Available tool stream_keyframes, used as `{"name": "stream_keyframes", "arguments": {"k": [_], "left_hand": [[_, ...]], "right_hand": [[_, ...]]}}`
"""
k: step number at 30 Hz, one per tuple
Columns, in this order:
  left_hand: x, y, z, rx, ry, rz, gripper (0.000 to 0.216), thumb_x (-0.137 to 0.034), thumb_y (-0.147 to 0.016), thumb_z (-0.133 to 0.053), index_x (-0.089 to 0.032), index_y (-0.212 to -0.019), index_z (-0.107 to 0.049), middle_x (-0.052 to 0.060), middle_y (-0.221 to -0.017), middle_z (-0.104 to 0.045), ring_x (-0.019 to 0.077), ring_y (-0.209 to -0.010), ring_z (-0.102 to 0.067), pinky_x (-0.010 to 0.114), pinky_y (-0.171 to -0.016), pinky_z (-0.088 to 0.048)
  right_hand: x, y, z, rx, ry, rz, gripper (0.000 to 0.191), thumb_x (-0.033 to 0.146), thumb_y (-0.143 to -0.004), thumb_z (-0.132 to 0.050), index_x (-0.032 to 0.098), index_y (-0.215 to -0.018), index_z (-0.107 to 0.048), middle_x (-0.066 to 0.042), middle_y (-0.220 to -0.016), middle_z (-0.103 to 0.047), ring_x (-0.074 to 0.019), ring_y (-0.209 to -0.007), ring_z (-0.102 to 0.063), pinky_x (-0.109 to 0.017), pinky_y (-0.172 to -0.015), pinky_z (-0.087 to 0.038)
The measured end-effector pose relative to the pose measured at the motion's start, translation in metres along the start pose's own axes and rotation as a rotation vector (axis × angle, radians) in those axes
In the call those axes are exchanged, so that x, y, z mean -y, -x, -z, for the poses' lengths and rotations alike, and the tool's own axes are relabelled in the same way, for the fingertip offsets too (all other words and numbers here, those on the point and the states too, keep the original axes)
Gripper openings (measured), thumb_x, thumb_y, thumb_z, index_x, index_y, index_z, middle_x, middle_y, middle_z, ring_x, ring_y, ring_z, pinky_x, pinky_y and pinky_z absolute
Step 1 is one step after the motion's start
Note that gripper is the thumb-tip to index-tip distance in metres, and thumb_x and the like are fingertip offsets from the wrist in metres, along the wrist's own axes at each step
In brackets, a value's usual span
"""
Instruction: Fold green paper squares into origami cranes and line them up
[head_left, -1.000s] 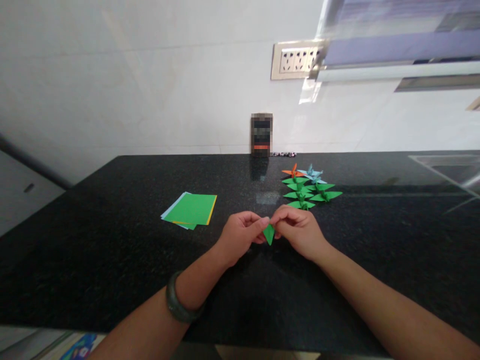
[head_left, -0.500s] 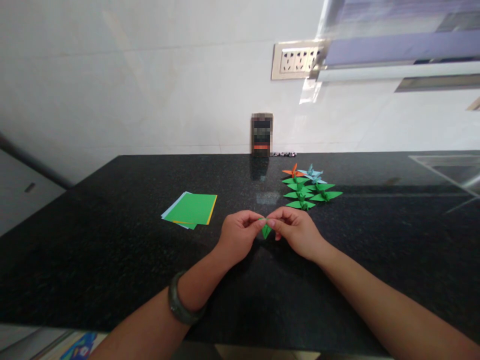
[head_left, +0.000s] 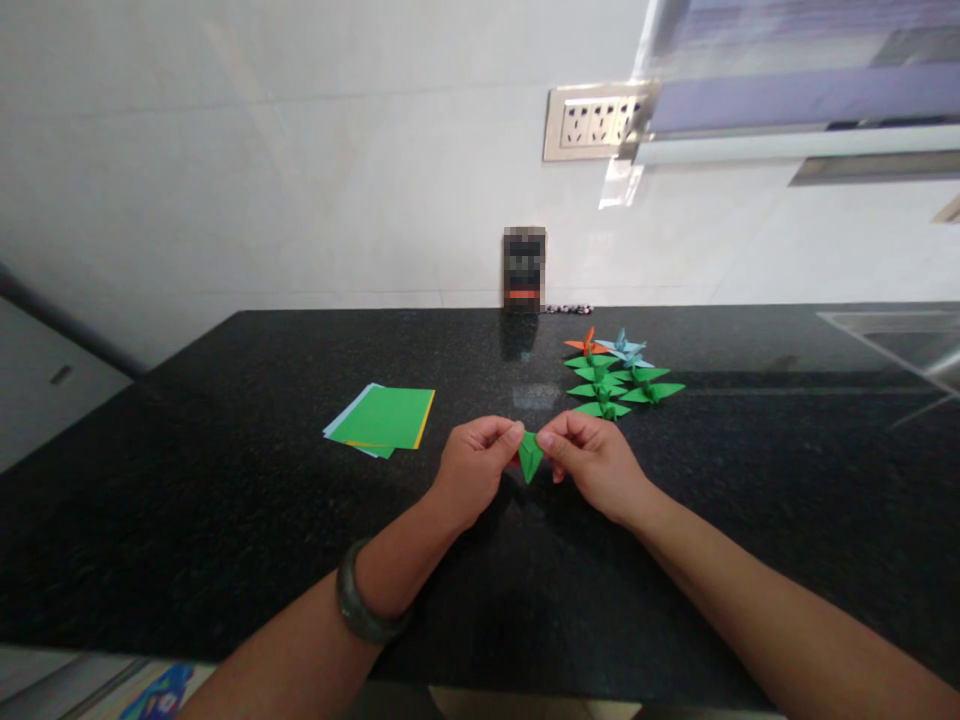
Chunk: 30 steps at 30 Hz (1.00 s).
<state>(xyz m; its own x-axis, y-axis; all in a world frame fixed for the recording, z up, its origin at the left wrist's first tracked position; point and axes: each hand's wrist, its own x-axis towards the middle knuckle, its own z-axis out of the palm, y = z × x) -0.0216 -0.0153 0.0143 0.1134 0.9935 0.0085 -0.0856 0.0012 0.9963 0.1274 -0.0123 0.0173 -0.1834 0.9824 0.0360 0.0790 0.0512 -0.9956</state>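
Note:
Between my two hands is a small piece of folded green paper, its point facing down toward me. My left hand pinches its left upper corner between thumb and fingers. The right upper corner is pinched by my right hand. Some fingertips are hidden behind the paper. Just beyond my right hand sit several folded green paper cranes, with an orange crane and light blue cranes behind them. To the left of my left hand lies a stack of square paper sheets, green on top with yellow and pale blue edges showing.
Everything lies on a black speckled countertop against a white tiled wall. A blurred-out phone-like object leans on the wall, a beaded strap beside it. Above it is a socket panel. A bangle circles my left wrist.
My fingertips have drawn slightly apart, so more of the folded green paper shows between them. The cranes and the sheet stack stay where they were.

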Motion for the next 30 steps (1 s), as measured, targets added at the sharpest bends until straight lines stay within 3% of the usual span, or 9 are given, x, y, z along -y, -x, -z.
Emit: {"name": "stream_keyframes", "arguments": {"k": [6, 11, 13, 16, 20, 24, 30], "left_hand": [[-0.0033, 0.0012, -0.0012, 0.118, 0.105, 0.141, 0.033, -0.03, -0.061, -0.073, -0.014, -0.088, -0.062, 0.003, -0.069, -0.066, 0.0124, -0.061, -0.061, 0.025, -0.06, -0.048], [-0.0029, 0.0006, 0.001, 0.064, -0.165, 0.049, 0.016, -0.028, -0.064, -0.069, -0.013, -0.068, -0.065, -0.001, -0.055, -0.06, 0.0084, -0.048, -0.052, 0.02, -0.048, -0.04], [-0.0039, 0.0, 0.0016, 0.049, -0.224, 0.009, 0.014, -0.027, -0.065, -0.067, -0.014, -0.067, -0.066, -0.002, -0.05, -0.056, 0.0075, -0.045, -0.047, 0.019, -0.045, -0.035], [-0.0049, -0.0018, 0.0021, -0.018, -0.136, 0.013, 0.015, -0.029, -0.067, -0.066, -0.014, -0.066, -0.064, -0.002, -0.052, -0.056, 0.0076, -0.045, -0.046, 0.02, -0.045, -0.036], [-0.0016, -0.0051, 0.0036, -0.1, 0.035, 0.024, 0.021, -0.035, -0.068, -0.065, -0.014, -0.067, -0.061, -0.003, -0.053, -0.054, 0.0076, -0.049, -0.048, 0.02, -0.049, -0.04], [0.0034, -0.0063, 0.0052, -0.082, 0.117, 0.036, 0.026, -0.039, -0.072, -0.062, -0.014, -0.066, -0.059, -0.003, -0.052, -0.052, 0.0072, -0.048, -0.048, 0.019, -0.048, -0.04], [0.0041, -0.006, 0.0061, -0.034, 0.067, 0.005, 0.031, -0.04, -0.078, -0.057, -0.014, -0.062, -0.056, -0.003, -0.048, -0.052, 0.0061, -0.044, -0.046, 0.018, -0.044, -0.036]], "right_hand": [[-0.0058, -0.0036, -0.0009, -0.096, -0.173, -0.031, 0.029, 0.044, -0.068, -0.066, 0.015, -0.072, -0.059, 0.002, -0.054, -0.055, -0.0092, -0.047, -0.05, -0.023, -0.047, -0.043], [-0.0096, -0.0045, 0.0009, -0.152, -0.016, 0.097, 0.042, 0.033, -0.059, -0.074, 0.019, -0.095, -0.057, 0.0, -0.077, -0.057, -0.0105, -0.061, -0.053, -0.023, -0.053, -0.045], [-0.0095, -0.0038, 0.0011, -0.168, 0.035, 0.132, 0.035, 0.03, -0.062, -0.071, 0.018, -0.092, -0.058, 0.001, -0.072, -0.056, -0.0106, -0.061, -0.052, -0.023, -0.054, -0.044], [-0.008, -0.0029, 0.0014, -0.156, -0.015, 0.04, 0.022, 0.031, -0.069, -0.063, 0.017, -0.085, -0.059, 0.002, -0.062, -0.057, -0.0097, -0.054, -0.052, -0.023, -0.051, -0.044], [-0.0046, -0.0016, 0.0004, -0.026, -0.124, -0.058, 0.024, 0.031, -0.068, -0.062, 0.016, -0.086, -0.057, 0.002, -0.058, -0.059, -0.01, -0.051, -0.057, -0.022, -0.052, -0.046], [-0.0022, -0.0001, -0.003, 0.06, -0.164, -0.081, 0.03, 0.025, -0.063, -0.063, 0.016, -0.09, -0.053, 0.004, -0.056, -0.061, -0.0099, -0.048, -0.059, -0.02, -0.049, -0.045], [-0.0038, 0.0, -0.0058, 0.032, -0.069, -0.082, 0.02, 0.03, -0.066, -0.062, 0.017, -0.078, -0.054, 0.006, -0.05, -0.056, -0.0109, -0.048, -0.058, -0.024, -0.051, -0.049]]}}
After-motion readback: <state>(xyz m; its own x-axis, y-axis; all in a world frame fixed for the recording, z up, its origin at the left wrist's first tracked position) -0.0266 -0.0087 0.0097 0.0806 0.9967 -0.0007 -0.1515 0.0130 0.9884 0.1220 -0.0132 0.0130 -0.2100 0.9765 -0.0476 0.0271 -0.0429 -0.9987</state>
